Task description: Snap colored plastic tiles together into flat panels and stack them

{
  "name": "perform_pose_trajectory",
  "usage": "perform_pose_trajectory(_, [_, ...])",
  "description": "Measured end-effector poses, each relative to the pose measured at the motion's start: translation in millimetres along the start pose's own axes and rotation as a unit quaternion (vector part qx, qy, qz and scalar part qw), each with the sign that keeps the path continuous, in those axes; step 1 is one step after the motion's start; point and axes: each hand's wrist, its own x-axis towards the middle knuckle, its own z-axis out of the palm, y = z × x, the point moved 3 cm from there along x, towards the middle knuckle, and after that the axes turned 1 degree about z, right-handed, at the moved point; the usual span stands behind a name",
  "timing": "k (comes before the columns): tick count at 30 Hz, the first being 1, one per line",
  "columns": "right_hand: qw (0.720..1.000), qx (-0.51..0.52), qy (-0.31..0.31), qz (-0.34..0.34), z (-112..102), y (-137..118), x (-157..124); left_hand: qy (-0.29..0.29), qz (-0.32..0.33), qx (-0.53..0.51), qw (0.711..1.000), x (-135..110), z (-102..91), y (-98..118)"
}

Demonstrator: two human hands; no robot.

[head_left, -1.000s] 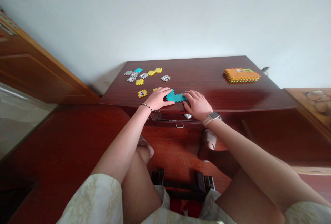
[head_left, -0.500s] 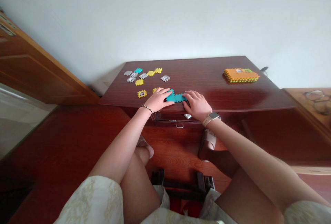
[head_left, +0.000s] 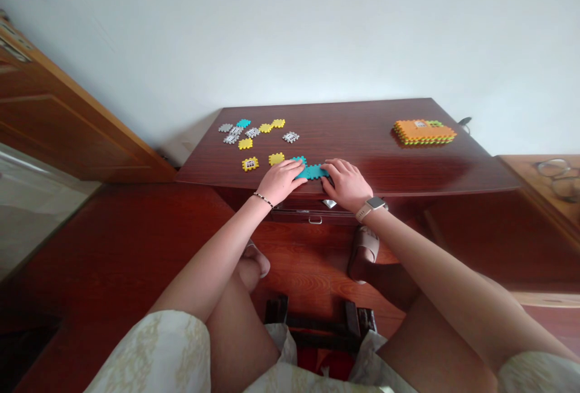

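Joined teal interlocking tiles (head_left: 315, 172) with toothed edges lie flat near the front edge of the table. My left hand (head_left: 284, 179) covers much of the left-hand tile, its fingers over the top and its thumb along the near side. At the other end, my right hand (head_left: 348, 184) grips the teal strip between bent fingers and thumb, hiding that end. Just beyond my left hand sits a plain yellow tile (head_left: 276, 159). Farther left is a yellow tile with a printed window (head_left: 250, 164).
Several grey, yellow and teal tiles (head_left: 245, 144) are scattered at the table's back left. A lone grey tile (head_left: 290, 137) lies nearer the middle. Orange and yellow-green panels form a stack (head_left: 425, 132) at the back right. Below the front edge is a drawer (head_left: 312, 216).
My left hand has shifted slightly right, farther over the left teal tile, uncovering more of the yellow tile behind it. My right hand stays at its end of the strip.
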Motion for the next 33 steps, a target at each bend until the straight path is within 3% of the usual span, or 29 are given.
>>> perform_pose_trajectory(8, [1.0,0.005,0.001,0.003,0.7,-0.1,-0.1,0.031,-0.034,0.052,0.998,-8.7,-4.0,30.6])
perform_pose_trajectory(14, [1.0,0.01,-0.003,0.003,-0.5,-0.2,0.0,0.044,-0.044,0.032,0.998,-10.6,-2.1,39.9])
perform_pose_trajectory(24, [1.0,0.006,-0.003,-0.001,-1.2,-1.6,0.8,0.076,-0.046,0.041,0.995,-13.7,1.8,24.8])
perform_pose_trajectory(33, [1.0,0.006,0.0,-0.004,1.5,1.2,0.1,0.054,-0.044,0.033,0.997,-11.1,4.1,19.5])
